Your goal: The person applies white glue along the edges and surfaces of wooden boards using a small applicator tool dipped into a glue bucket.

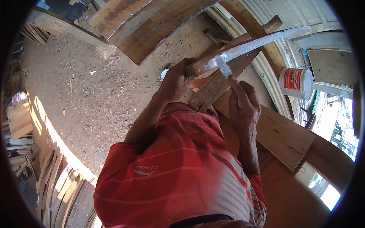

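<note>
My left hand (177, 80) is closed round the near end of a long wooden board (195, 68), whose upward edge carries a white coating (262, 41). My right hand (244, 100) grips a brush-like tool (223, 66) covered in white, its forefinger stretched along it. The tool's tip touches the coated edge near the board's near end. Under the board lies a rough wooden beam (209, 91). Part of a white round container (164, 74) shows beside my left wrist.
A white bucket with a red label (292, 79) stands at the right. Wide boards (152, 28) lie at the top, and a plank (285, 136) lies at lower right. Wood pieces (57, 190) are stacked at lower left. Shavings cover the floor (91, 91).
</note>
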`<action>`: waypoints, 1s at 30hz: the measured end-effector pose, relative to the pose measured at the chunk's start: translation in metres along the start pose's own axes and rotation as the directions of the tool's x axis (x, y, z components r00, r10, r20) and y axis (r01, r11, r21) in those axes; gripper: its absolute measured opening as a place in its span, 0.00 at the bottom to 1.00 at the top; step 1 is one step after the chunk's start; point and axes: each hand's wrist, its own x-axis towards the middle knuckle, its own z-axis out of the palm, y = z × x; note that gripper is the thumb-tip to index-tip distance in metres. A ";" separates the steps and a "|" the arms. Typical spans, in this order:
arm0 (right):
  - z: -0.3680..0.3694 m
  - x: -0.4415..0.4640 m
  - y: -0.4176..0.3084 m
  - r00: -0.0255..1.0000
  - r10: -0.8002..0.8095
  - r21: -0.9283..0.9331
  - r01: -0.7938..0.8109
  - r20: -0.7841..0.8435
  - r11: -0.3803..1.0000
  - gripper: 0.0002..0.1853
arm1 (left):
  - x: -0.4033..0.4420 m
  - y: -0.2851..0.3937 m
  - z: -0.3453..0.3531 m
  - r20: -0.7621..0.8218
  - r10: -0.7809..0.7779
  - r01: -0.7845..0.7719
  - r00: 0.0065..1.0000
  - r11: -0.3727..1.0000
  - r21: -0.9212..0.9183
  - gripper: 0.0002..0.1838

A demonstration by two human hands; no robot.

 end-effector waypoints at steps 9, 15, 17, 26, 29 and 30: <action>0.002 -0.005 -0.017 0.999 -0.041 0.025 0.041 0.012 0.999 0.28 | 0.002 0.005 -0.004 0.016 -0.026 0.026 1.000 0.999 0.020 0.21; 0.006 -0.002 -0.016 1.000 0.005 -0.005 -0.005 0.001 1.000 0.26 | 0.002 -0.003 -0.001 0.008 -0.007 0.007 1.000 1.000 0.003 0.21; 0.007 -0.007 -0.022 0.998 -0.069 0.010 0.068 0.009 0.998 0.27 | 0.001 0.006 -0.004 0.003 0.011 -0.011 1.000 1.000 -0.006 0.21; 0.004 -0.011 -0.030 0.997 -0.078 -0.001 0.078 0.015 0.997 0.30 | 0.001 0.001 -0.003 0.003 0.031 -0.032 1.000 0.999 0.040 0.25; 0.006 -0.011 -0.035 0.996 -0.055 0.015 0.054 0.068 0.998 0.26 | 0.002 -0.004 -0.003 0.006 0.066 -0.066 0.998 0.997 0.046 0.27; 0.006 -0.012 -0.033 0.998 -0.024 -0.006 0.025 0.050 1.000 0.28 | 0.002 -0.006 -0.002 0.002 0.077 -0.077 0.997 0.997 0.027 0.26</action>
